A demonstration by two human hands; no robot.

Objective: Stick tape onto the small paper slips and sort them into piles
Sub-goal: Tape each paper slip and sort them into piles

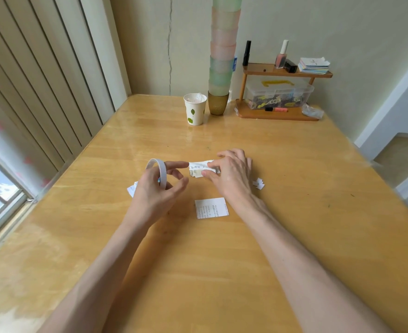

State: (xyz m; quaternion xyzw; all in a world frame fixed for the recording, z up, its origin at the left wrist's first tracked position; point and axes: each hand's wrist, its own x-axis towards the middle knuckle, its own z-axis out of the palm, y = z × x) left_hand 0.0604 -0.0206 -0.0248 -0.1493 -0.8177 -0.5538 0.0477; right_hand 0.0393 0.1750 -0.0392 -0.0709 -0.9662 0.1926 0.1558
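Note:
My left hand (157, 188) holds a thin white roll of tape (158, 169) upright, its index finger stretched right to touch the end of a paper slip (198, 167). My right hand (231, 171) pinches that printed slip against the wooden table (222, 260). A wider printed slip (211, 207) lies flat just below my hands. Small white paper pieces (258, 183) lie right of my right hand, and another white slip (131, 189) pokes out behind my left hand.
At the table's far edge stand a paper cup (195, 109), an amber glass (218, 102) under a tall stack of pastel cups, and a wooden shelf (279, 92) with a clear box and bottles. A window and blinds are on the left.

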